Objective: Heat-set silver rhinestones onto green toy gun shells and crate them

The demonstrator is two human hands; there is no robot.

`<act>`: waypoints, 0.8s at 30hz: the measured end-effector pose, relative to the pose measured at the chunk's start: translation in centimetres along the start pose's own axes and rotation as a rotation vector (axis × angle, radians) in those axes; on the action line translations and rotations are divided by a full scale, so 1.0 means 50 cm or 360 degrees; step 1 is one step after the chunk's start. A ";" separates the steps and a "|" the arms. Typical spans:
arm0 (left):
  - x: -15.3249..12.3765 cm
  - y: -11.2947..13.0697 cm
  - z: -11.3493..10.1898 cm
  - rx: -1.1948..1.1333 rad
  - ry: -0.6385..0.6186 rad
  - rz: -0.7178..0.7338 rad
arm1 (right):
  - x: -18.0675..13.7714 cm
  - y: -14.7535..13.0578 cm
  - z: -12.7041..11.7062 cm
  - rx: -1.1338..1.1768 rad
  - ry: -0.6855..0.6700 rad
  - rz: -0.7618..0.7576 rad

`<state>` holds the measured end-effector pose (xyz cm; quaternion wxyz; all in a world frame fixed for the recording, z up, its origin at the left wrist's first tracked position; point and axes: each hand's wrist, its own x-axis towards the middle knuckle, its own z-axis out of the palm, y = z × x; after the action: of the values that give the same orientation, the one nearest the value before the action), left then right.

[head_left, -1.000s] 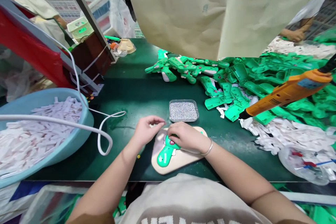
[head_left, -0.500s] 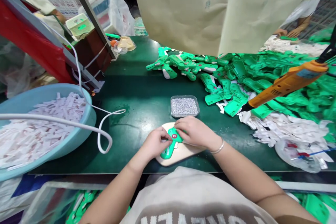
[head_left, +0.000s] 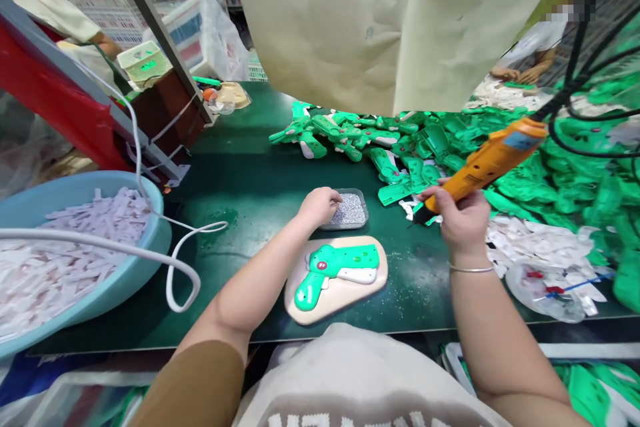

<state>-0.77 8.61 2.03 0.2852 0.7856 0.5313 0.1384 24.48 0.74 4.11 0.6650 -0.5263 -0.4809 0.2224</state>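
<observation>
Both hands have left the green toy gun (head_left: 336, 265), freeing it. Right hand (head_left: 463, 217): fingers wrapped round an orange corded tool (head_left: 485, 163). Left hand (head_left: 319, 207): fingers pressed together at the glitter tray (head_left: 349, 211), 12 o'clock.

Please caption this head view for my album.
Left hand at a tray of silver bits, right hand holding an orange electric screwdriver, green toy gun on a beige board.

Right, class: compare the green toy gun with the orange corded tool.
The green toy gun lies on a beige board; the orange corded tool is held in the right hand. The gun is green and white, the tool orange and black. The gun's grip angles off; the tool is straight.
</observation>
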 end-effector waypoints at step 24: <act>-0.210 -0.008 0.031 -0.0421 0.0455 0.0361 | -0.130 0.008 0.138 0.0943 -0.0402 0.0008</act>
<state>-4.45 -1.35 1.43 0.2901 0.7685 0.4519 0.3480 15.69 -0.98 0.99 0.7238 -0.2793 -0.4728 0.4179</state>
